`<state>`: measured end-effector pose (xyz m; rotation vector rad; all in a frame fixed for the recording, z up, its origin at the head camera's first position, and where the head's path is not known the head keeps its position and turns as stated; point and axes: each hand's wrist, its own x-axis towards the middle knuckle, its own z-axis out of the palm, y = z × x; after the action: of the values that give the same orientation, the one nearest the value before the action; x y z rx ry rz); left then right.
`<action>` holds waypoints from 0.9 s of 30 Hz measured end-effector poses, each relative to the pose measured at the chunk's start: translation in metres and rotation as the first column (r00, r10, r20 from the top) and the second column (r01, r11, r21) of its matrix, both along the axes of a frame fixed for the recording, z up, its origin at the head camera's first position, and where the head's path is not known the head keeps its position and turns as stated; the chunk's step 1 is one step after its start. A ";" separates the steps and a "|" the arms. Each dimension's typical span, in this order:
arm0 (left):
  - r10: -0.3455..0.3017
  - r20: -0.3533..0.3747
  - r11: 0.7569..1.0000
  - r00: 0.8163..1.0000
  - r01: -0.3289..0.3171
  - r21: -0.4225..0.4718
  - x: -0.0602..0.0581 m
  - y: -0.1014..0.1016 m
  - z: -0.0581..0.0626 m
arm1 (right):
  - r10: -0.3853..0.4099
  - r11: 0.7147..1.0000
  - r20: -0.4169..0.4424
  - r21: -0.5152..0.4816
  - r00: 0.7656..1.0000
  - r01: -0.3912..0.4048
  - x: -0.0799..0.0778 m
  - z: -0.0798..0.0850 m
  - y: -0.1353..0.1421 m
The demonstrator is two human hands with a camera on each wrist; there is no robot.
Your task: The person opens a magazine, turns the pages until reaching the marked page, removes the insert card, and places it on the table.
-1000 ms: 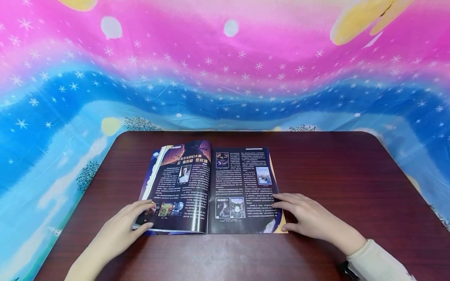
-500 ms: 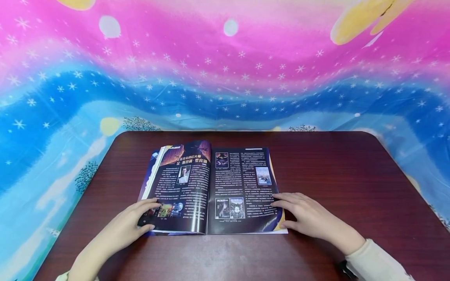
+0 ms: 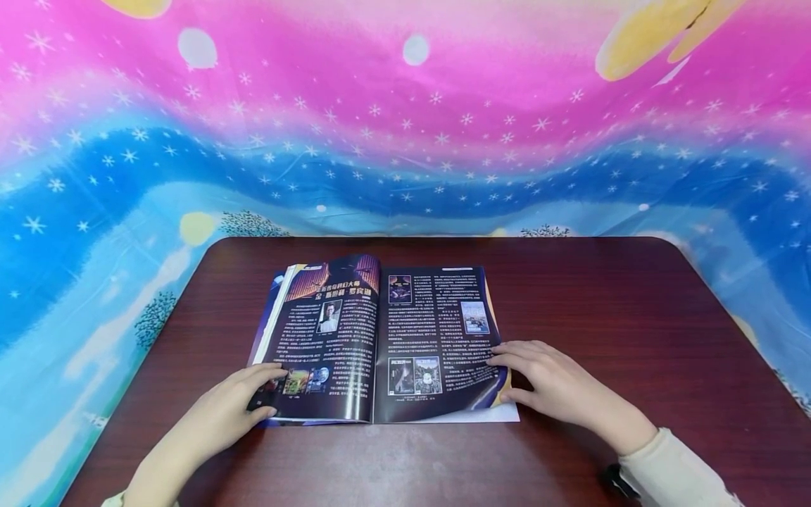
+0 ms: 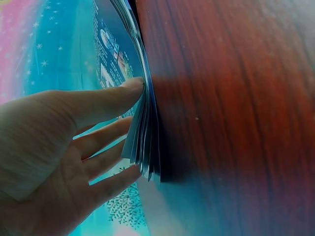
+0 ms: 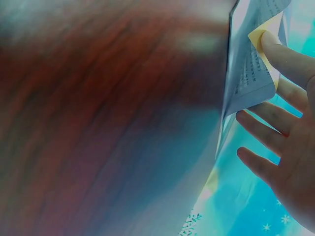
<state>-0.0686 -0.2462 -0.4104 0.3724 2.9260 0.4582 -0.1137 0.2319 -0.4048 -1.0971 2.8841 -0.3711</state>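
Note:
An open magazine (image 3: 342, 338) with dark, printed pages lies on the table. My left hand (image 3: 222, 415) rests at the lower left of its left page, fingers extended. In the left wrist view the thumb (image 4: 113, 101) lies against the edge of the page stack. At the lower right, my right hand (image 3: 564, 387) pinches a page (image 3: 437, 338), fingers on top and thumb beneath. That page's lower corner bends up, baring a white sheet (image 3: 494, 414) below. In the right wrist view the thumb (image 5: 285, 59) presses the page's yellow-edged corner (image 5: 258, 37).
The brown wooden table (image 3: 608, 303) has rounded far corners. Behind and beside it hangs a pink and blue cloth (image 3: 355, 127) with snowflakes. A dark band (image 3: 621, 482) shows at the right sleeve (image 3: 678, 468).
The right page's lower corner has curled upward and away from the sheet below, and the right hand has shifted slightly up with it. The left hand has moved slightly right onto the page.

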 end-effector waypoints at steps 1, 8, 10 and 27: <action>0.000 0.000 1.000 1.000 0.000 -0.002 0.000 0.000 0.000 | -0.002 1.000 0.002 -0.004 1.000 0.002 -0.001 0.001 0.000; 0.002 0.008 1.000 1.000 -0.001 -0.008 0.001 -0.002 -0.003 | -0.017 0.999 -0.008 -0.051 1.000 0.017 -0.003 0.006 -0.003; 0.005 0.017 1.000 1.000 -0.004 -0.010 0.001 -0.002 -0.003 | -0.017 0.997 -0.029 -0.075 0.999 0.015 -0.003 0.007 -0.003; 0.010 -0.001 1.000 1.000 -0.010 -0.009 0.001 -0.001 -0.003 | -0.076 0.973 -0.118 -0.225 0.990 0.048 -0.006 0.011 -0.009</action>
<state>-0.0675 -0.2470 -0.4136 0.3573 2.9313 0.4461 -0.1194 0.2230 -0.3937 -1.0974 3.0526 -0.6656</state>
